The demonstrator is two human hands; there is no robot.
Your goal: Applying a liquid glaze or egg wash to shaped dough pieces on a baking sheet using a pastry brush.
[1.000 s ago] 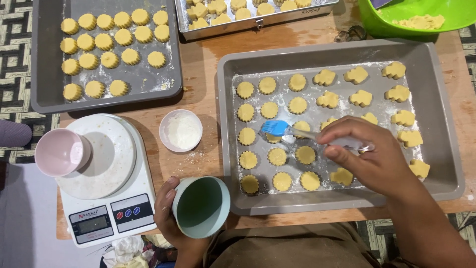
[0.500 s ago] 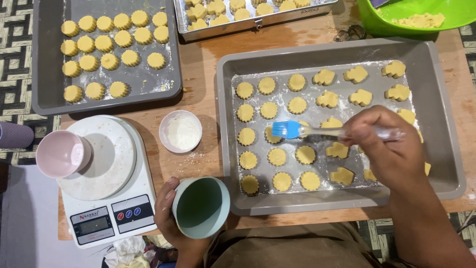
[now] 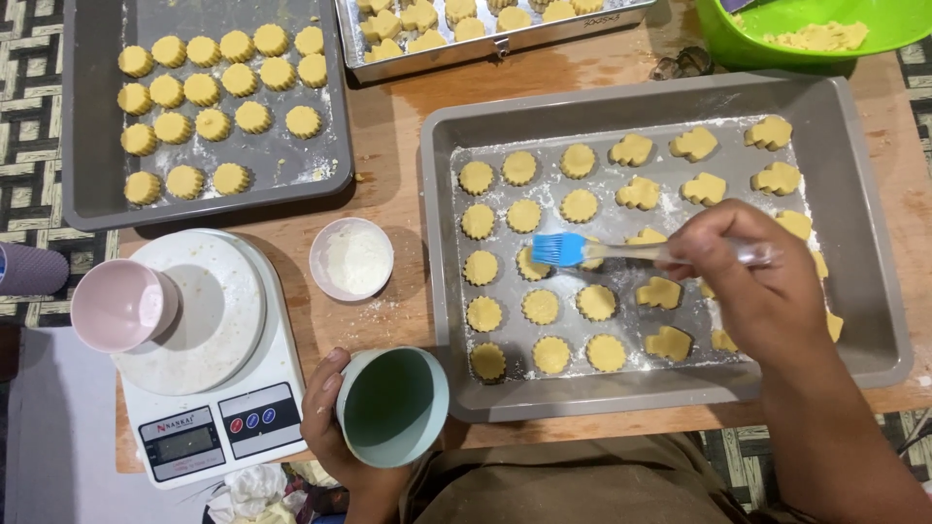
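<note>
Blue bristles of the brush (image 3: pixel 561 248) sit over a round cookie (image 3: pixel 531 264) in the middle row of the grey tray (image 3: pixel 864 330). My right hand (image 3: pixel 748 281) holds the brush by its clear handle, fingers (image 3: pixel 701 254) pinched narrow around it, the handle lying level and pointing left across the tray. That tray carries round scalloped cookies on its left half and lobed, cloud-like ones on its right, all on a dusting of flour. Some pieces are hidden under my right hand.

My left hand (image 3: pixel 335 427) wraps a pale green cup (image 3: pixel 393 408) at the near edge of the wooden tabletop (image 3: pixel 388 194), fingers curled around its side, the cup tilted so I look into its mouth. I cannot tell what is inside.

Just left of the cup stands a white scale (image 3: pixel 209 374) with a pink cup (image 3: pixel 121 306) touching its platform edge. A small white bowl (image 3: pixel 351 258) of flour sits between the scale and the tray. A second grey tray (image 3: pixel 87 204) of round cookies lies at the far left, a metal tray (image 3: pixel 485 49) behind it, and a green bowl (image 3: pixel 738 44) of dough at the far right corner.
</note>
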